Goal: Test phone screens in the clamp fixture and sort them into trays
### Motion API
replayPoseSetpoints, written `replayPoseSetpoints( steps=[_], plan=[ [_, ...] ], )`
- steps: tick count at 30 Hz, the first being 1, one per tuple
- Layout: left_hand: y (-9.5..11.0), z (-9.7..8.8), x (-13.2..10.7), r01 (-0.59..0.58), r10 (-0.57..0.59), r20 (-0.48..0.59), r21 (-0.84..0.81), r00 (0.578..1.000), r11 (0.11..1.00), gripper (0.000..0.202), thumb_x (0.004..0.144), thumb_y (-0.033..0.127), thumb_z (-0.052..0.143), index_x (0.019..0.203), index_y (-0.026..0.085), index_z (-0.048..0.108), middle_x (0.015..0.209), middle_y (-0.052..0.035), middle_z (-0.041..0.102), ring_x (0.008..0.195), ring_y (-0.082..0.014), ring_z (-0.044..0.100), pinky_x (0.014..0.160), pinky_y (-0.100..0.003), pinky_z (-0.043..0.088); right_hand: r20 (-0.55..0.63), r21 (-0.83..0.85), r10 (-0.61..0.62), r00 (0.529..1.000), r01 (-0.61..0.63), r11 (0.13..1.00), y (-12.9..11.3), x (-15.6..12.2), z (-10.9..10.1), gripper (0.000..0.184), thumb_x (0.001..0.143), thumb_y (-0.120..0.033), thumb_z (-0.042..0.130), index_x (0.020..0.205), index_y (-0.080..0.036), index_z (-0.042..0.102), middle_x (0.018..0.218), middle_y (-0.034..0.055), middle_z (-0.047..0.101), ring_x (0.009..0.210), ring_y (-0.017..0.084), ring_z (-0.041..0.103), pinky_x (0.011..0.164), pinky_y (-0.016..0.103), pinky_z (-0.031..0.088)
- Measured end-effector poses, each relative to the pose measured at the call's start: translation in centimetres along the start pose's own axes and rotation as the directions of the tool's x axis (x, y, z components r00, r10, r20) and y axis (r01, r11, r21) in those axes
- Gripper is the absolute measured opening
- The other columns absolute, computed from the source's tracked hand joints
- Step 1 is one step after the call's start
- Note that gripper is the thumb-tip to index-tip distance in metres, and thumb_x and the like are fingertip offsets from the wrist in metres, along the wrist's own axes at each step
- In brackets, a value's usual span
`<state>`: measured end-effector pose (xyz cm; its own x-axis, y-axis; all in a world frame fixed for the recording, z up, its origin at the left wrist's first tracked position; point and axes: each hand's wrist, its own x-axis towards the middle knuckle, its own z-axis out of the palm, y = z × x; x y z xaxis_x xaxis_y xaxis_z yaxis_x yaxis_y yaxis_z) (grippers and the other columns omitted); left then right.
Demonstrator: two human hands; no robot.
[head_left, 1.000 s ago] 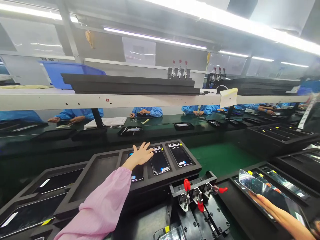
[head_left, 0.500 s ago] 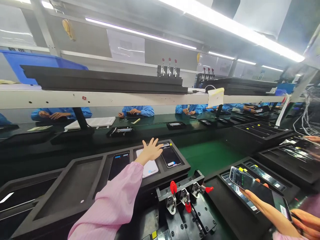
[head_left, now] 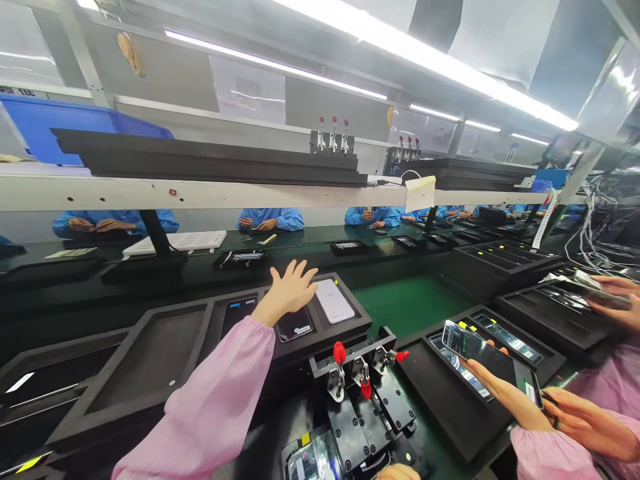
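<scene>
My left hand (head_left: 290, 287), in a pink sleeve, is open with fingers spread over a black foam tray (head_left: 260, 360). Beneath and beside it lie a phone with a lit white screen (head_left: 335, 300), a dark-screened phone (head_left: 295, 325) partly covered by the hand, and another dark phone (head_left: 237, 313) to the left. Whether the fingertips touch a screen I cannot tell. Only a sliver of my right hand (head_left: 399, 473) shows at the bottom edge, by the black clamp fixture (head_left: 357, 413) with red-tipped levers. A phone (head_left: 315, 457) lies at the fixture's left.
On the right, a co-worker's hands (head_left: 510, 393) hold a phone (head_left: 493, 357) above another tray (head_left: 450, 400). Further right, other hands (head_left: 617, 300) hold a device. A white shelf beam (head_left: 280, 197) crosses ahead; people in blue (head_left: 273, 219) work beyond it.
The rightmost phone's screen has gone from dark to white, the middle one from white to dark. My left hand has shifted slightly left; part of my right hand has appeared below.
</scene>
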<state>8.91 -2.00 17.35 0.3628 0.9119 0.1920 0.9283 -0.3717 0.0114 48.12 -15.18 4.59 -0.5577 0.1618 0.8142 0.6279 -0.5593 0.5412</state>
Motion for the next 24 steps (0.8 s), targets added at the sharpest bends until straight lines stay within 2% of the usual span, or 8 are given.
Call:
replayPoseSetpoints(
  steps=[2,4,6,8,9,12,17,24],
  plan=[
    [0.6,-2.4,-4.7,-0.004,0.003,-0.037,-0.005,0.999,1.000,0.049,0.089,0.034,0.030,0.137,0.025,0.026,0.146,-0.0083,0.027,0.132,-0.0314,0.021,0.097,-0.067,0.016,-0.019,0.282,-0.139,0.990,0.139,0.949,-0.9,1.2,-2.4,0.047,0.086,-0.007,0.020,0.111,-0.019,0.058,0.121,-0.0033,0.052,0.114,0.003,0.047,0.071,0.016,0.051],
    [0.9,-3.5,-10.2,-0.043,0.038,-0.075,-0.058,0.996,0.997,0.051,0.088,0.041,0.032,0.137,0.033,0.022,0.144,-0.0005,0.032,0.129,-0.0233,0.031,0.103,-0.056,0.022,0.227,0.688,0.139,0.964,-0.260,0.678,-3.1,2.7,-6.6,0.045,0.088,-0.015,0.021,0.099,-0.023,0.063,0.114,0.0002,0.057,0.105,0.006,0.054,0.071,0.019,0.051],
    [1.1,-3.0,-15.5,-0.008,-0.008,-0.119,-0.128,0.993,0.992,0.055,0.085,0.050,0.036,0.137,0.036,0.024,0.142,0.0022,0.035,0.127,-0.0213,0.035,0.104,-0.047,0.028,0.280,0.754,0.160,0.947,-0.320,0.574,-6.0,4.2,-11.4,0.040,0.088,-0.021,0.024,0.084,-0.029,0.063,0.099,0.0003,0.062,0.089,0.009,0.061,0.064,0.021,0.052],
    [1.3,-0.7,-19.7,0.061,-0.073,-0.060,-0.178,0.996,0.982,0.058,0.082,0.056,0.040,0.135,0.035,0.031,0.140,0.0012,0.038,0.127,-0.0232,0.036,0.104,-0.046,0.028,0.410,0.792,0.231,0.882,-0.470,0.390,-8.5,5.6,-14.9,0.033,0.088,-0.020,0.029,0.073,-0.027,0.058,0.080,0.0018,0.062,0.074,0.012,0.062,0.059,0.025,0.053],
    [1.4,0.9,-21.3,0.097,-0.092,0.032,-0.216,0.995,0.972,0.059,0.081,0.057,0.041,0.134,0.034,0.033,0.140,0.0004,0.039,0.127,-0.0242,0.036,0.104,-0.047,0.029,0.525,0.778,0.285,0.802,-0.588,0.222,-9.3,6.2,-15.8,0.028,0.088,-0.019,0.033,0.072,-0.025,0.055,0.074,0.0021,0.059,0.069,0.013,0.060,0.059,0.027,0.053],
    [2.5,6.6,-24.3,0.197,-0.093,0.320,-0.310,0.943,0.930,0.073,0.072,0.057,0.052,0.136,0.030,0.031,0.142,-0.0033,0.035,0.129,-0.0293,0.032,0.102,-0.055,0.026,0.734,0.666,0.236,0.637,-0.743,-0.070,-10.6,7.6,-15.6,0.012,0.087,-0.023,0.046,0.076,-0.020,0.051,0.070,0.0013,0.055,0.065,0.014,0.056,0.062,0.029,0.049],
    [4.6,13.5,-26.4,0.109,0.021,0.286,-0.430,0.958,0.896,0.104,0.057,0.041,0.070,0.141,0.030,0.010,0.149,-0.0046,0.015,0.135,-0.0310,0.015,0.104,-0.062,0.007,0.832,0.553,-0.049,0.553,-0.833,-0.012,-12.1,7.8,-12.9,0.023,0.080,-0.039,0.056,0.076,-0.020,0.045,0.069,-0.0016,0.053,0.059,0.011,0.051,0.058,0.024,0.043],
    [4.3,15.7,-26.3,0.036,-0.003,0.067,-0.504,0.998,0.863,0.092,0.062,0.033,0.066,0.139,0.032,0.015,0.146,-0.0074,0.025,0.131,-0.0301,0.028,0.103,-0.064,0.000,0.875,0.472,-0.058,0.481,-0.873,-0.128,-13.7,6.9,-13.5,0.017,0.082,-0.029,0.050,0.089,-0.021,0.037,0.055,-0.0084,0.046,0.044,0.008,0.045,0.047,0.018,0.039]
  ],
)
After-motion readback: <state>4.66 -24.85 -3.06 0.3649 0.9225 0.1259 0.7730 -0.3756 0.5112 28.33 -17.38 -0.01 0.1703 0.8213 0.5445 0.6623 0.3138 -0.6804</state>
